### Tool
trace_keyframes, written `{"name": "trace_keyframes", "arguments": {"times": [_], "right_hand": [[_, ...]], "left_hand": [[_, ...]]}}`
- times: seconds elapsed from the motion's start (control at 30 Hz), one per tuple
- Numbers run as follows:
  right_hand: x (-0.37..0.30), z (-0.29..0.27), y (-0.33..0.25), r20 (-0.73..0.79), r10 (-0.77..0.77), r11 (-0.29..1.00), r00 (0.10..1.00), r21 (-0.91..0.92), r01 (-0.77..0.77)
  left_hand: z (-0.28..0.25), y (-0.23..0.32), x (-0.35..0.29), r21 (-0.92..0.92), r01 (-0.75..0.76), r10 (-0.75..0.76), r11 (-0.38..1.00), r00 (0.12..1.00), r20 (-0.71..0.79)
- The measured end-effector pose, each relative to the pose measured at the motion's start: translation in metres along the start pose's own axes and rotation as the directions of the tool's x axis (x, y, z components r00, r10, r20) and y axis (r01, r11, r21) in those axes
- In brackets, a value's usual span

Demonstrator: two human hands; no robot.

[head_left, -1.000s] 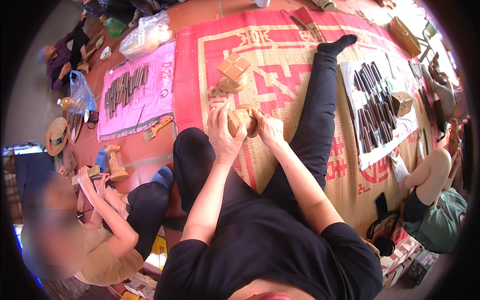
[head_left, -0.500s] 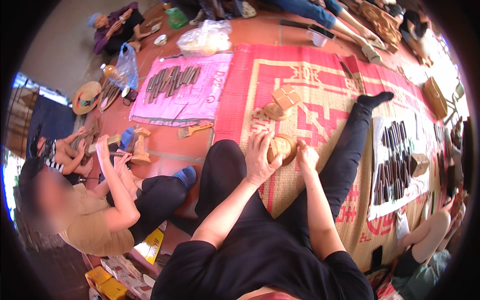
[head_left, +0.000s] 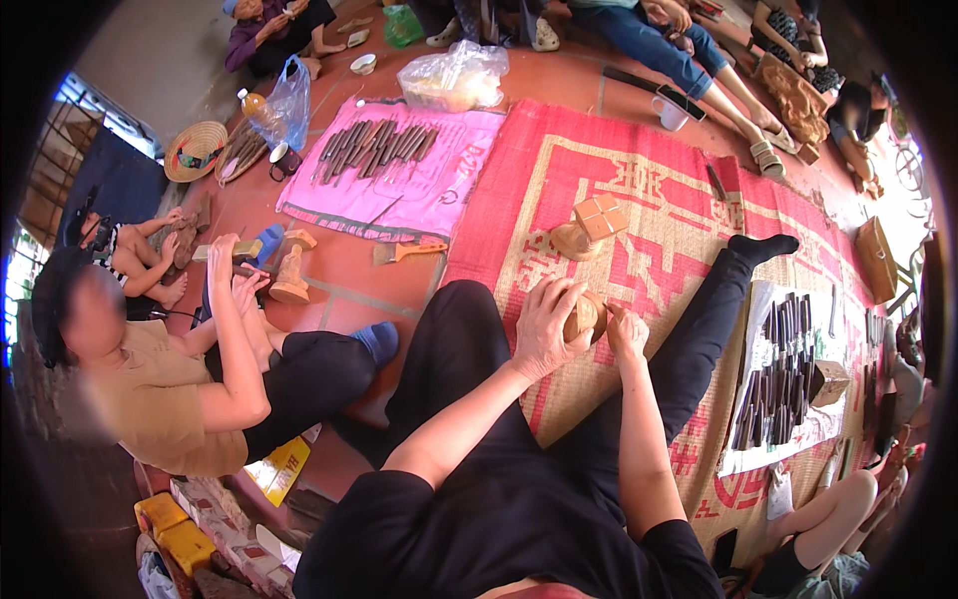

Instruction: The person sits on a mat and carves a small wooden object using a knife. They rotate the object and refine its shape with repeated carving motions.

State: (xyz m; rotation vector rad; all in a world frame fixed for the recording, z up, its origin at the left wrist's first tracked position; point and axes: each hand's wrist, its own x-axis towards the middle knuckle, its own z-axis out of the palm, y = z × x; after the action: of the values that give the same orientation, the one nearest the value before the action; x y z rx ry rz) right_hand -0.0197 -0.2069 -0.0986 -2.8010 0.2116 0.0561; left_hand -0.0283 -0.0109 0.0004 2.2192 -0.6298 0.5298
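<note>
Between my knees, above the woven mat, my left hand (head_left: pixel 546 326) is wrapped round a rounded, turned-looking piece of light wood (head_left: pixel 585 317). The palm hides part of it. My right hand (head_left: pixel 627 333) is closed at the wood's right side, fingertips against or very near its edge. Whatever the right fingers pinch, if anything, is too small or hidden to make out. Just beyond my hands, on the mat, a square wooden block (head_left: pixel 601 217) leans on a round wooden piece (head_left: pixel 573 241).
Chisel-like tools lie in rows on a pink sheet (head_left: pixel 459 135) and a white sheet (head_left: pixel 820 439). A flat brush (head_left: pixel 409 252) rests on the tiles. At left a co-worker (head_left: pixel 165 384) holds a mallet near a carved wooden piece (head_left: pixel 292 270). My outstretched leg (head_left: pixel 689 344) crosses the red-patterned mat (head_left: pixel 479 240).
The wooden piece has tilted in my left hand, so its round face shows less. My right hand has come closer to it. The whole view has shifted slightly.
</note>
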Motion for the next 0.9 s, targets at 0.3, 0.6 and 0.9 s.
{"name": "trace_keyframes", "arguments": {"times": [0.3, 0.6, 0.9], "right_hand": [[-0.023, 0.004, -0.021, -0.052, 0.048, 0.999, 0.998, 0.025, -0.047], [-0.025, -0.022, -0.036, -0.081, 0.031, 0.992, 0.996, 0.123, -0.021], [-0.020, -0.013, -0.019, -0.157, 0.081, 0.988, 0.984, 0.145, -0.058]], "left_hand": [[0.005, 0.001, 0.000, 0.003, -0.033, 0.033, 0.999, 0.999, -0.001], [0.001, 0.009, 0.000, -0.026, -0.057, 0.058, 0.998, 0.998, 0.021], [0.001, 0.006, -0.006, 0.022, -0.055, 0.055, 0.998, 0.998, 0.021]]}}
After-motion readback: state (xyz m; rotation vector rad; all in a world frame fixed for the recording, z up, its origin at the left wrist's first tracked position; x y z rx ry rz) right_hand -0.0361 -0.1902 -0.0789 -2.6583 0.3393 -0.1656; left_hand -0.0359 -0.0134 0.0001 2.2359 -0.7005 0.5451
